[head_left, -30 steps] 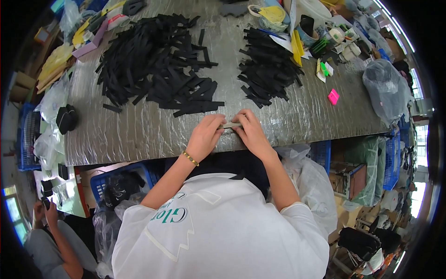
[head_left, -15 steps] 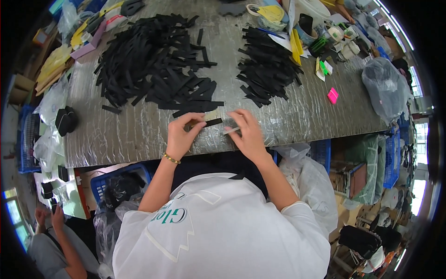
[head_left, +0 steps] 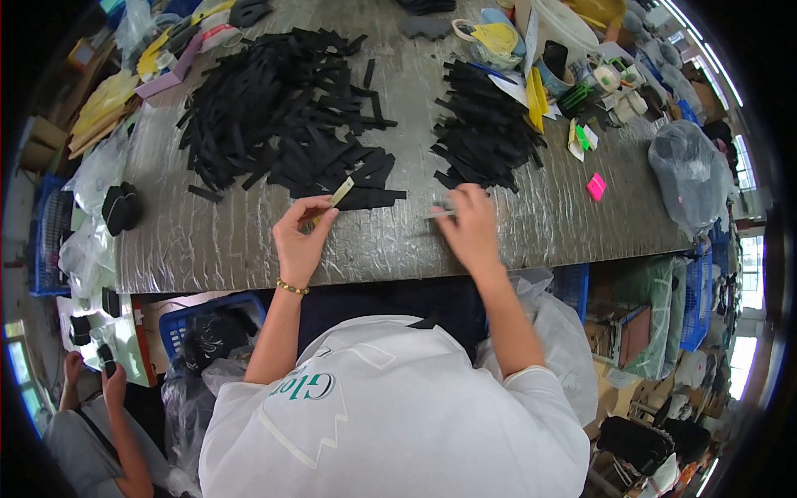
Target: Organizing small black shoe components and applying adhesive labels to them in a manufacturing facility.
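Short, flat, pale-yellow strip (head_left: 341, 192): pinched between thumb and fingers of my left hand (head_left: 301, 238), at the near edge of the large heap of flat black fabric-like strips (head_left: 257, 108). Thin, straight, pale piece (head_left: 440, 214), blurred: gripped in my right hand (head_left: 475, 227), right of that heap. Smaller pile of black strips (head_left: 486, 129): to the heap's right. Progress: apparently mid-batch, many strips loose; which pile is finished, I cannot tell.
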A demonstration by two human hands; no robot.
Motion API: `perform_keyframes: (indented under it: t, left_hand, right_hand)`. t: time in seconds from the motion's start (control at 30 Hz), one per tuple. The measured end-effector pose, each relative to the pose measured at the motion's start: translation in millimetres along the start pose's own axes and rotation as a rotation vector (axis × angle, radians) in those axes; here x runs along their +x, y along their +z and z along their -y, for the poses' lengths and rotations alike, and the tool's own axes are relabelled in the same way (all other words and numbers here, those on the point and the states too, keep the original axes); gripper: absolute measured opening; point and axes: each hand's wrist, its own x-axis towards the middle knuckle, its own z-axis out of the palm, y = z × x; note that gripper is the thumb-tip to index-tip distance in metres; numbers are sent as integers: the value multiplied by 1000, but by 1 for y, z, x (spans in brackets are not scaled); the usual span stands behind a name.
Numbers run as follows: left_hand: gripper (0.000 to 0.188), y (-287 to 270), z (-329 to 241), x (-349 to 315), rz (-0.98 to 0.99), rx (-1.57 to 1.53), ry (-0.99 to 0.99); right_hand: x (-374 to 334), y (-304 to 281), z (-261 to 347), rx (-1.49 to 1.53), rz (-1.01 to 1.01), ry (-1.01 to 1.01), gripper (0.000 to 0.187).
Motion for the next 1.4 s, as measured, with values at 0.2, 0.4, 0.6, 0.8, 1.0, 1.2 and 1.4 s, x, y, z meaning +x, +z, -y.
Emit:
perform_keyframes:
  t: [0.2, 0.4, 0.6, 0.8, 1.0, 1.2, 1.4]
  left_hand:
    - [15, 16, -5, -3, 9, -3, 35]
    - [16, 12, -1, -6, 41, 0, 53]
    - [17, 37, -7, -9, 134, 33, 95]
    - [17, 45, -1, -3, 169, 67, 99]
    - [17, 40, 16, 7, 102, 279, 173]
    - [16, 56, -11, -13, 457, 361, 409]
    - [15, 64, 0, -19, 481, 370, 470]
  right_hand:
    - [21, 57, 68, 93, -14, -117, 29]
    - [-1, 34, 46, -47, 16, -116, 16]
    - [-2, 18, 48, 148, 38, -67, 15]
    - [0, 34, 23, 13, 47, -19, 24]
    - [-43, -6, 21, -21, 104, -41, 27]
    - [-56, -4, 31, 99, 117, -39, 26]
    - [-57, 6, 26, 328, 41, 147, 23]
